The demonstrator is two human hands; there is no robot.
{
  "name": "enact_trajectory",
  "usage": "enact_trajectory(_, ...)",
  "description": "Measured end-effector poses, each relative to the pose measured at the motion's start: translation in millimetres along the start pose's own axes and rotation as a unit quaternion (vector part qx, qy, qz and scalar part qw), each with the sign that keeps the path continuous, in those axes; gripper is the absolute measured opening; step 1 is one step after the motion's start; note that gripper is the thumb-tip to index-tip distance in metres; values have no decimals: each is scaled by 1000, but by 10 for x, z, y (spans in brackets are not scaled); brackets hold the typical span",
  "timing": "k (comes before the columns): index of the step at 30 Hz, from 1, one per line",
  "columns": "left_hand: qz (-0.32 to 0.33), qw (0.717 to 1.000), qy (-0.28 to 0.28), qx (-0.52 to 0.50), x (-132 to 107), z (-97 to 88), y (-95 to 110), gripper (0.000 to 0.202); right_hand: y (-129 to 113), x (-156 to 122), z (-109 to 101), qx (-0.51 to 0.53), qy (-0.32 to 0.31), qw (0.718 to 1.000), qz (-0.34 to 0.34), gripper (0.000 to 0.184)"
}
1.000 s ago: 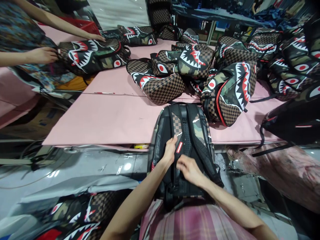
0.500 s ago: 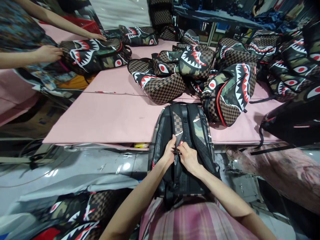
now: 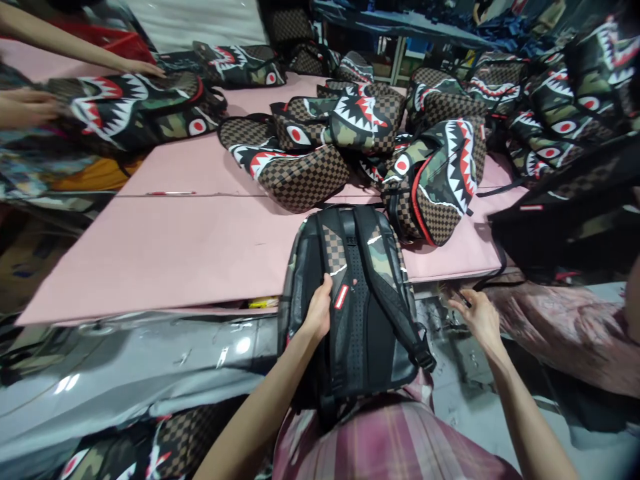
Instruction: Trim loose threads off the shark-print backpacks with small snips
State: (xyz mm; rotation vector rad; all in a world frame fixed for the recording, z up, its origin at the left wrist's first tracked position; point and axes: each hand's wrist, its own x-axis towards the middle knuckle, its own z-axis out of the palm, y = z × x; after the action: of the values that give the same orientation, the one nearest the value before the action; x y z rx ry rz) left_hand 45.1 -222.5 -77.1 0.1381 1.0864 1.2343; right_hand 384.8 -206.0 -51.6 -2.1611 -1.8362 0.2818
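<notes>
A black backpack (image 3: 355, 333) stands tilted against the table's front edge, its back panel and shoulder straps facing me. Checkered and camouflage patches mark the straps, and a small red label (image 3: 341, 297) shows on the left one. My left hand (image 3: 319, 310) is closed around that left shoulder strap, thumb on top. Off to the right of the backpack, my right hand (image 3: 479, 319) is in the air past the table edge. Its fingers pinch small dark thread snips (image 3: 465, 300), mostly covered by the hand.
Several shark-mouth backpacks (image 3: 305, 177) lie on the pink table (image 3: 200, 247), with more piled at the right. A red pen (image 3: 171, 193) rests on the table. At the left, a co-worker's hands touch another backpack (image 3: 135, 110). More bags lie low at the left.
My right hand has moved from the strap out to the right with the snips. My left hand stays on the strap. A bag at the right has shifted, and the view has turned slightly right.
</notes>
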Motion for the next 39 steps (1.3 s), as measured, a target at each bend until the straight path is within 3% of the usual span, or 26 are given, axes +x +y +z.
enact_trajectory(3, 14, 999, 29, 34, -12, -25, 91, 42, 276, 12, -92, -97, -36, 993, 56, 29)
enact_trajectory(5, 76, 993, 52, 68, 14, -75, 229, 35, 328, 8, -108, -119, -75, 989, 47, 29)
enact_trajectory(8, 174, 964, 111, 166, 40, -129, 524, 30, 258, 46, -87, -134, -69, 988, 19, 39)
enact_trajectory(10, 260, 916, 157, 260, 3, -84, 683, 29, 149, 96, -52, -133, -55, 989, 34, 36)
enact_trajectory(12, 374, 828, 152, 390, -78, 50, 708, 25, 23, 138, -8, -128, -71, 988, 41, 33)
enact_trajectory(13, 417, 771, 114, 468, -127, 141, 654, 21, -37, 147, 15, -121, -86, 988, 31, 34)
enact_trajectory(15, 438, 663, -9, 607, -218, 340, 418, 14, -142, 131, 57, -101, -108, 989, -8, 42)
enact_trajectory(17, 410, 598, -109, 680, -278, 515, 81, 13, -221, 69, 85, -72, -106, 990, -51, 51)
enact_trajectory(19, 396, 578, -135, 700, -297, 639, -241, 23, -279, -19, 97, -34, -100, 991, -83, 47)
enact_trajectory(21, 396, 565, -127, 713, -283, 712, -459, 30, -321, -102, 97, 18, -100, 988, -114, 36)
enact_trajectory(26, 404, 474, -109, 775, -218, 739, -559, 15, -393, -198, 126, 133, -93, 964, -213, 23)
enact_trajectory(27, 405, 465, -110, 780, -210, 734, -550, 17, -407, -201, 142, 134, -86, 960, -230, 22)
enact_trajectory(29, 398, 475, -105, 778, -195, 725, -537, 21, -436, -203, 177, 118, -76, 956, -259, 21)
enact_trajectory(35, 311, 591, -111, 736, -133, 741, -501, 22, -499, -180, 261, 67, -71, 947, -306, 22)
enact_trajectory(39, 281, 642, -112, 704, -115, 744, -495, 22, -506, -162, 270, 52, -74, 945, -315, 21)
